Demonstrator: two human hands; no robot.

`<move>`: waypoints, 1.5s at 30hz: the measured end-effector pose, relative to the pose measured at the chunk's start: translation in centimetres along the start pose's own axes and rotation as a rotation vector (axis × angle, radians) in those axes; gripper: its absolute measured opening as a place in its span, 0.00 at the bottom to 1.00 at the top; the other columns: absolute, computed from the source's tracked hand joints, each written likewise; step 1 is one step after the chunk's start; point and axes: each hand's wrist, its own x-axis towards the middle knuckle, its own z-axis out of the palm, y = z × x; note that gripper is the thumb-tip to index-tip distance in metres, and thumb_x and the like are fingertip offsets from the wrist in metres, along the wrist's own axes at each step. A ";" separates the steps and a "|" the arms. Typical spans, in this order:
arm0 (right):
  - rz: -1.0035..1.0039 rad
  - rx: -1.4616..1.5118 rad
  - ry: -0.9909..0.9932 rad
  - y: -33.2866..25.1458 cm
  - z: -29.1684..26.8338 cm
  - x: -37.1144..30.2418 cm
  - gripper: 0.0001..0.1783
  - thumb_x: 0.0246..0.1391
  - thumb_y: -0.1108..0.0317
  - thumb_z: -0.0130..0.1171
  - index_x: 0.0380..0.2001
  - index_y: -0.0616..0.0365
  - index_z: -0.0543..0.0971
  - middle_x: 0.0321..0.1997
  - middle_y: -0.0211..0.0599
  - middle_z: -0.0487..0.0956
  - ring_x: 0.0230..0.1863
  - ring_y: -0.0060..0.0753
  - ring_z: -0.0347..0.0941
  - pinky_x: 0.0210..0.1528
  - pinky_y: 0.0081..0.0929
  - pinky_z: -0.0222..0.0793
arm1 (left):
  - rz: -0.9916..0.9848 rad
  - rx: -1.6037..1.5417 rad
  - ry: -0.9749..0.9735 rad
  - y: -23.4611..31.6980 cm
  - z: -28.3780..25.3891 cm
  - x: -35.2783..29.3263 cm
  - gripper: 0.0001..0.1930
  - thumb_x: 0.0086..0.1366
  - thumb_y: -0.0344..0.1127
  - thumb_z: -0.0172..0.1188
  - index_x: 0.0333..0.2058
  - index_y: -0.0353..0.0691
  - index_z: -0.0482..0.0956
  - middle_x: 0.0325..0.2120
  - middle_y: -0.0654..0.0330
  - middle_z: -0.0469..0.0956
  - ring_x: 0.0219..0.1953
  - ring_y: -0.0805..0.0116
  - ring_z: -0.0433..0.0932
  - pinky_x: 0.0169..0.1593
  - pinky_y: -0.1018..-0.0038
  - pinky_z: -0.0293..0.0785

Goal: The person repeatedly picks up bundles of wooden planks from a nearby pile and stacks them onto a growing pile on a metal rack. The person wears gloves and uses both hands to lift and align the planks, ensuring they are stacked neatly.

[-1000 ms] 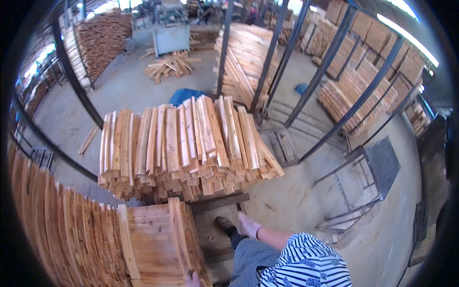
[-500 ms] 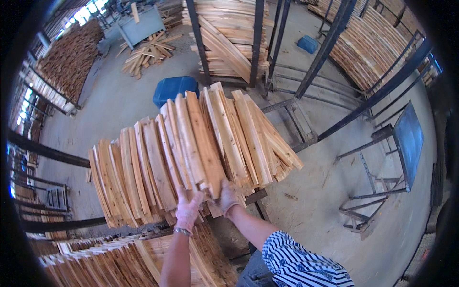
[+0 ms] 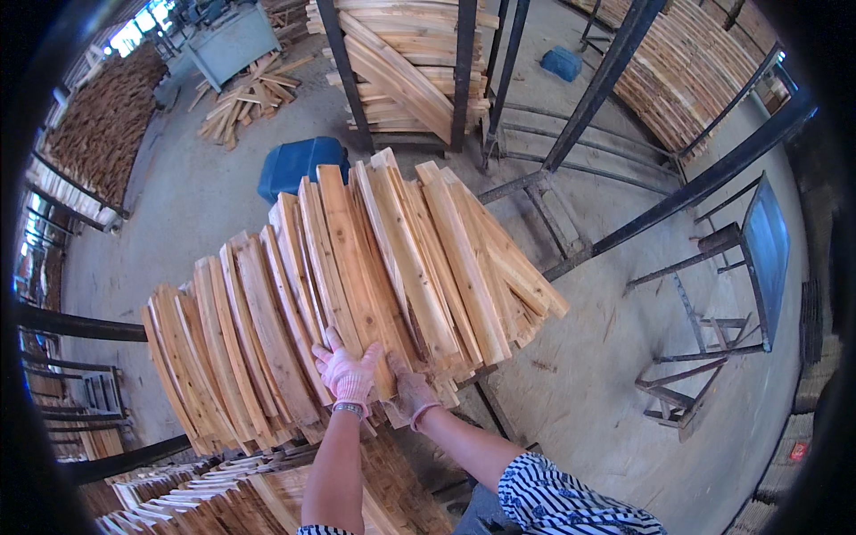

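At frame centre, stiff, rough, probably light wooden slats (image 3: 357, 294) are being pressed at their near ends by the spread left hand (image 3: 346, 373) and curled right hand (image 3: 412, 392).

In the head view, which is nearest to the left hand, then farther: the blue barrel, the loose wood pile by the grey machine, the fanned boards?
1. Fanned boards: under the left hand, touching.
2. Blue barrel: behind the boards, upper left.
3. Loose wood pile: farthest, top left by the grey machine.

Concrete floor (image 3: 615, 392) w/ blue drum (image 3: 299, 165), loose plank offcuts (image 3: 245, 98), metal racks (image 3: 713, 303)
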 end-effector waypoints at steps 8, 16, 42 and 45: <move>-0.081 -0.468 0.065 1.1 -9.2 -13.9 0.42 0.57 0.43 0.63 0.62 0.66 0.67 0.53 0.42 0.78 0.50 0.33 0.74 0.52 0.29 0.71 | 0.097 -0.154 -0.042 -6.4 1.8 -13.4 0.58 0.54 0.56 0.71 0.72 0.44 0.40 0.69 0.36 0.48 0.70 0.39 0.50 0.71 0.53 0.51; 0.705 -1.293 -0.267 -7.1 -17.9 -25.5 0.41 0.62 0.39 0.53 0.66 0.62 0.66 0.63 0.40 0.73 0.60 0.31 0.70 0.63 0.29 0.64 | -0.364 -1.540 -0.774 -17.2 8.7 -13.5 0.28 0.68 0.51 0.60 0.59 0.39 0.72 0.54 0.57 0.77 0.56 0.61 0.76 0.60 0.62 0.72; 0.292 -0.973 -0.785 -2.3 1.2 -24.4 0.30 0.49 0.64 0.73 0.55 0.58 0.75 0.48 0.31 0.81 0.49 0.30 0.78 0.53 0.30 0.75 | 0.025 -2.048 -0.407 -25.6 2.6 -29.5 0.29 0.52 0.35 0.75 0.54 0.35 0.77 0.47 0.63 0.80 0.49 0.71 0.77 0.56 0.70 0.72; 0.090 -1.274 -0.834 0.8 -7.5 -18.8 0.34 0.45 0.70 0.74 0.57 0.59 0.73 0.51 0.31 0.80 0.52 0.28 0.76 0.55 0.30 0.73 | 0.137 -1.887 -0.328 -30.4 3.1 -35.4 0.36 0.51 0.33 0.77 0.59 0.38 0.73 0.54 0.61 0.77 0.57 0.65 0.73 0.61 0.65 0.69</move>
